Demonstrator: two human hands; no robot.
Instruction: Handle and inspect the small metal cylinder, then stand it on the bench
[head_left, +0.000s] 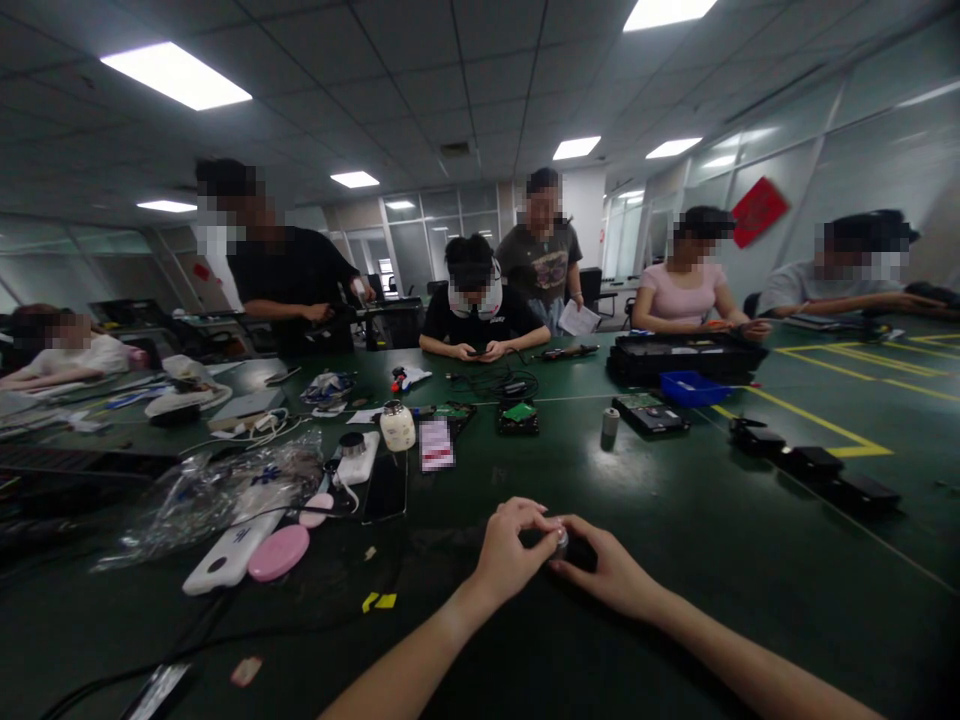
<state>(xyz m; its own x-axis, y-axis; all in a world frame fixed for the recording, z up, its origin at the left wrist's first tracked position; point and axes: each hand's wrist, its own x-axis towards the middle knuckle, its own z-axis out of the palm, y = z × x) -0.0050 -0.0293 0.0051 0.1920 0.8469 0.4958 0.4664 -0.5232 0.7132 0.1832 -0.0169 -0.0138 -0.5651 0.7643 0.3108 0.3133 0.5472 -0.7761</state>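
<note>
My left hand [514, 548] pinches a small silver round part [562, 540] between thumb and fingertips, just above the green table. Closing in from the other side, my right hand [611, 572] has its thumb and index finger around the same part. Most of the part is covered by my fingers, so its exact kind cannot be made out. Beyond my hands a grey metal cylinder [609, 428] stands upright on the table. A black hard drive [651, 413] lies to the right of that cylinder.
To the left are a black phone [386, 488], a pink round lid [278, 553], a white power bank [232, 552], clear plastic bags [217, 490] and a cream jar [397, 427]. A blue tray [694, 388] and black blocks [814, 460] are at right. Several people work around the table.
</note>
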